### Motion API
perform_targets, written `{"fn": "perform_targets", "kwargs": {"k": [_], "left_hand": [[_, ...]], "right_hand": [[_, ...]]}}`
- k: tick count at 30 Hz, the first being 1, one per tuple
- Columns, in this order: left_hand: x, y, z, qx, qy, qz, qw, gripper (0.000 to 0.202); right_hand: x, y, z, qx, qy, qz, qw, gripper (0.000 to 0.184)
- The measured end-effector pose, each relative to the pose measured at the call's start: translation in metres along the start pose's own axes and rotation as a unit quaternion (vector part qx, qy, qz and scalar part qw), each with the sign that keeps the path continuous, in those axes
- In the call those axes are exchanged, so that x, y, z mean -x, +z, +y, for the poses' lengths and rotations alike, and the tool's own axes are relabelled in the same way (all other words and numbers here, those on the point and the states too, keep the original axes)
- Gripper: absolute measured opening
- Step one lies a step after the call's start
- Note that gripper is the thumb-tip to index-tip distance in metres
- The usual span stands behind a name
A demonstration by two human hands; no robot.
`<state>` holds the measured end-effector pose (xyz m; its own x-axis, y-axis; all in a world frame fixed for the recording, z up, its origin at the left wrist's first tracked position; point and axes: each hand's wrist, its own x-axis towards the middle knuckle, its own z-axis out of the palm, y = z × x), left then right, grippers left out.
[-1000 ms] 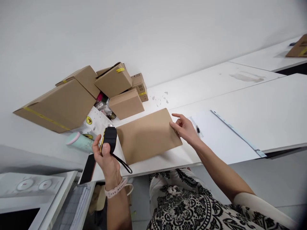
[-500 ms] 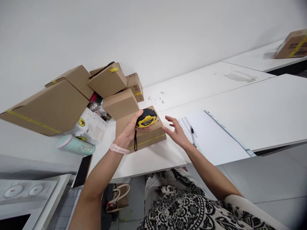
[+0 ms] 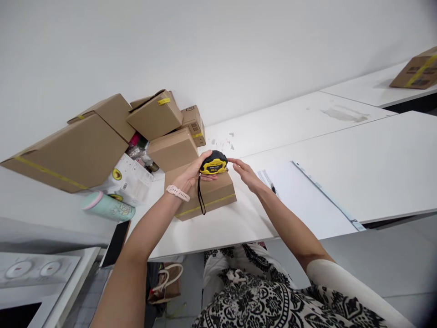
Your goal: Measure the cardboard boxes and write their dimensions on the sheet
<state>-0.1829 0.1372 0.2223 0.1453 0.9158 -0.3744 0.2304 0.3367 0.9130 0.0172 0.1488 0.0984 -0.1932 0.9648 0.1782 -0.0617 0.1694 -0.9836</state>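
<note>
My left hand is closed around a black and yellow tape measure, held up over a cardboard box. A black wrist strap dangles from the tape measure. To its right, my right hand has its fingers stretched out, the index fingertip close to the tape measure's right side; whether it touches I cannot tell. The box lies on the white table with yellow tape along its front face.
More cardboard boxes are piled at the left against the wall. A mint tumbler lies beside a white avocado-print box. Paper sheets with a pen lie at the right. One taped box stands far right.
My left hand has moved the tape measure slightly right and up. My right hand has turned, bringing its fingertips up beside the tape measure. The strap swings lower.
</note>
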Motion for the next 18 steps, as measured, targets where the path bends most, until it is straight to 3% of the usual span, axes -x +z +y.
{"fn": "perform_targets", "kwargs": {"k": [4,9,15,18], "left_hand": [[-0.012,-0.003,-0.002,-0.012,-0.009,-0.008,1.0,0.073],[-0.017,-0.016,-0.006,-0.014,-0.008,-0.023,1.0,0.073],[-0.011,-0.024,-0.02,0.017,0.025,-0.011,0.999,0.069],[-0.009,-0.025,-0.026,0.028,0.032,0.0,0.999,0.069]], "right_hand": [[-0.03,0.005,0.007,-0.047,-0.007,-0.042,0.998,0.048],[-0.054,0.008,0.017,-0.076,-0.029,-0.138,0.987,0.05],[-0.064,0.013,0.009,-0.018,-0.107,-0.23,0.967,0.061],[-0.065,0.018,0.004,0.035,-0.156,-0.216,0.963,0.068]]}}
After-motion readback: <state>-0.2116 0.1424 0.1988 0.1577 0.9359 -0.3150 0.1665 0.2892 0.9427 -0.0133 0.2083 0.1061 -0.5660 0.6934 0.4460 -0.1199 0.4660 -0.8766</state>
